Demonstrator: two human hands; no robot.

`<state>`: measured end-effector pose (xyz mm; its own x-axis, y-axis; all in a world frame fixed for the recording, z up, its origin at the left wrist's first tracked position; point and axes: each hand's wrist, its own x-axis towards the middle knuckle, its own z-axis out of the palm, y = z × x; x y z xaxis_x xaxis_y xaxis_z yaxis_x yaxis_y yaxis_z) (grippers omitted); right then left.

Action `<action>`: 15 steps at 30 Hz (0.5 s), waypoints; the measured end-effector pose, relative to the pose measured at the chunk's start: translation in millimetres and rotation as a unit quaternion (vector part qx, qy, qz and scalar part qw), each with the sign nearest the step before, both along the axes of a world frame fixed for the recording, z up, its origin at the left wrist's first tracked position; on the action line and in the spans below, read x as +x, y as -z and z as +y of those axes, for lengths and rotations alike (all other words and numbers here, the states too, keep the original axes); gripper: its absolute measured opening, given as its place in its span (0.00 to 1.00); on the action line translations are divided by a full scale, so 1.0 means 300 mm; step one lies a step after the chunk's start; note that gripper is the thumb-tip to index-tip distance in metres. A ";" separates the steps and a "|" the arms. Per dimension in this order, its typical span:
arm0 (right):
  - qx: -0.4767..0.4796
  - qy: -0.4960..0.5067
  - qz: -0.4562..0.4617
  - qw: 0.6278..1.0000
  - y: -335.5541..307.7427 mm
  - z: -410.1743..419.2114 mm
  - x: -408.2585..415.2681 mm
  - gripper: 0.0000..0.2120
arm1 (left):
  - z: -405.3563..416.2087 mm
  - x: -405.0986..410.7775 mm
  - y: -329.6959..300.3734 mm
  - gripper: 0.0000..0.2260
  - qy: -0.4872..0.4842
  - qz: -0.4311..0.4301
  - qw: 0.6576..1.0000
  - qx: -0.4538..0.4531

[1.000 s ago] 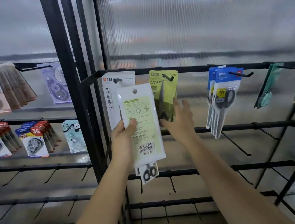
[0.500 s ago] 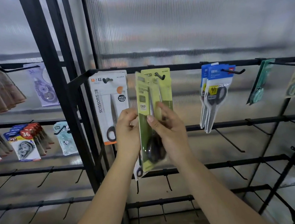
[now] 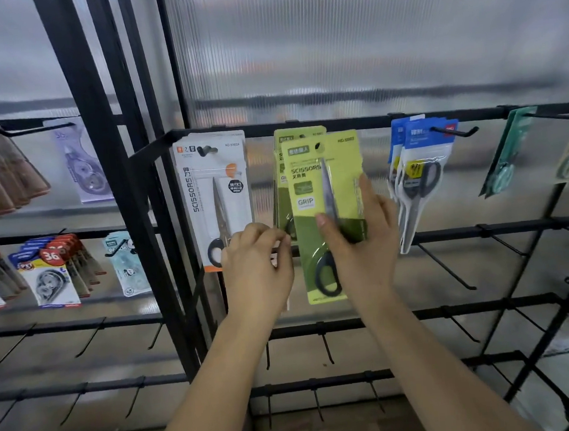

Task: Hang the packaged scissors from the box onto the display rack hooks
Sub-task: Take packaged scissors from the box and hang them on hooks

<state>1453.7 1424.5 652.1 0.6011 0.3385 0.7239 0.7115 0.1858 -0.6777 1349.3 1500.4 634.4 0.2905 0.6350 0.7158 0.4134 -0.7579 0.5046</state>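
Observation:
My right hand (image 3: pixel 365 253) grips a green packaged pair of scissors (image 3: pixel 309 185), thumb on its front and fingers along its right edge. The pack faces me, upright, its top just below the rack's top bar (image 3: pixel 371 120). Behind it another green scissors pack (image 3: pixel 298 134) hangs from a hook. My left hand (image 3: pixel 257 272) is curled at the lower left of these packs and pinches a small white pack, of which only a thin edge (image 3: pixel 287 306) shows below the fingers. The box is out of view.
White scissors packs (image 3: pixel 212 187) hang to the left, blue ones (image 3: pixel 420 169) to the right, teal ones (image 3: pixel 511 150) farther right. Bare black hooks (image 3: pixel 446 270) jut out on the lower bars. Correction tape packs (image 3: pixel 51 280) fill the left rack behind a black post (image 3: pixel 109 196).
The green pack passed from my left hand to my right and turned from its back face to its front. It rose toward the hook with the other green pack.

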 end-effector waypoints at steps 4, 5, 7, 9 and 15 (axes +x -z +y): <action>-0.074 0.008 -0.007 0.997 -0.050 0.020 0.028 0.35 | -0.011 0.013 -0.002 0.11 0.012 0.023 1.000 0.000; -0.095 0.005 0.004 0.995 -0.049 0.020 0.031 0.35 | -0.011 0.015 -0.004 0.11 0.013 0.023 1.000 0.000; -0.126 0.002 0.023 0.992 -0.037 0.016 0.032 0.36 | -0.011 0.017 -0.005 0.11 0.015 0.022 1.000 -0.004; -0.139 0.000 0.027 0.990 -0.039 0.022 0.039 0.35 | -0.011 0.020 -0.004 0.13 0.017 0.023 1.000 -0.006; -0.214 0.050 -0.032 0.975 -0.104 0.174 0.144 0.35 | 0.009 0.047 0.016 0.13 0.036 0.039 0.999 -0.008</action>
<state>1496.8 1476.9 683.3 0.6047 0.5603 0.5660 0.7547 -0.1760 -0.6321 1363.5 1503.1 629.7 0.3900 0.6222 0.6788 0.3972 -0.7788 0.4856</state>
